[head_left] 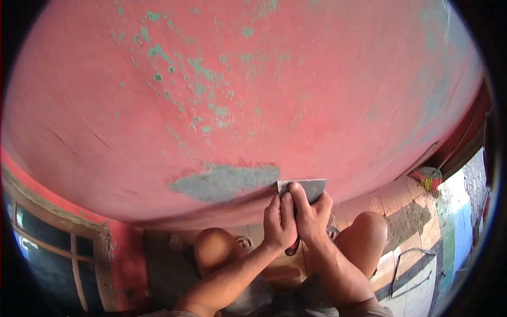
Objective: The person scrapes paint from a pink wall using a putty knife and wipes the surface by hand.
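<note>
Both hands are closed around one wide-bladed scraper (317, 186), whose flat grey blade meets the pink wall (338, 116) low down. My left hand (279, 224) wraps the handle from the left, fingers pointing up towards the blade. On the other side, my right hand (312, 214) grips it with the thumb laid along the blade's face. A dark handle end with some red shows below the hands. Just left of the blade is a bare grey patch (224, 182) with ragged upper edges, where the pink paint is gone.
Green spots (199, 87) show through the pink paint higher up. A wood-framed window (74, 248) is at lower left. My bent knees (364, 238) flank the hands. At right are a broom head (429, 178), a rough cement patch (409, 224) and a dark cord (397, 269) on the floor.
</note>
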Tool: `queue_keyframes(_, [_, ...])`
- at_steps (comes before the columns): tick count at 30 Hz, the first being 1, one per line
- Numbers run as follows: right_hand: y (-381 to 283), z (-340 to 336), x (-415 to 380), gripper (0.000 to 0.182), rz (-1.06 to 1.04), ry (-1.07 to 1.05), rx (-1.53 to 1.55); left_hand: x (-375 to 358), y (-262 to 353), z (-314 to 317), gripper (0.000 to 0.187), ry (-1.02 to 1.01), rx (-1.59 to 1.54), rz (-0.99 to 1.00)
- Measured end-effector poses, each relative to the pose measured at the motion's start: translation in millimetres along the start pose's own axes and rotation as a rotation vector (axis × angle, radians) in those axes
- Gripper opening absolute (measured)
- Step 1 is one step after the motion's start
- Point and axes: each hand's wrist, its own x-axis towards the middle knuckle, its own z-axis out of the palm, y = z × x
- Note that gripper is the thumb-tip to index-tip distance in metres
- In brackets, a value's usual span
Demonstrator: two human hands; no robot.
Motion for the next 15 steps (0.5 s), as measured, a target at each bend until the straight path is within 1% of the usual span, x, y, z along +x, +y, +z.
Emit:
queue_keyframes(2, [3.1, -2.1, 0.4, 0.028, 0.011, -0.003, -0.03, -7.6, -4.8, -2.0, 0.027, -0.029, 0.055, -0.031])
queue_keyframes(7, [-5.3, 3.5, -0.3, 0.031, -0.056, 0.037, -0.032, -2.1, -3.3, 0.9, 0.03, -0.015, -0.027, -0.049])
queue_keyframes(10, [0.2, -3.8, -4.1, 0.029, 0.005, 0.018, -0.091, -12.9, -0.3, 1.9, 0.028, -0.008, -0.03, -0.135])
queue_keyframes(12, [4.2, -2.5, -1.0, 0.028, 0.01, 0.012, -0.11, -12.1, -4.3, 1.4, 0.028, -0.012, -0.025, -0.155])
queue_keyframes(13, [1.1, 1.1, -1.7, 0.027, -0.033, 0.029, -0.038, -10.0, -4.6, 2.9, 0.028, 0.003, -0.018, -0.103])
queue_keyframes(15, [-6.5, 3.1, 2.9, 0.027, -0.07, 0.014, -0.019, -3.6, -4.9, 5.0, 0.028, 0.008, -0.058, -0.039])
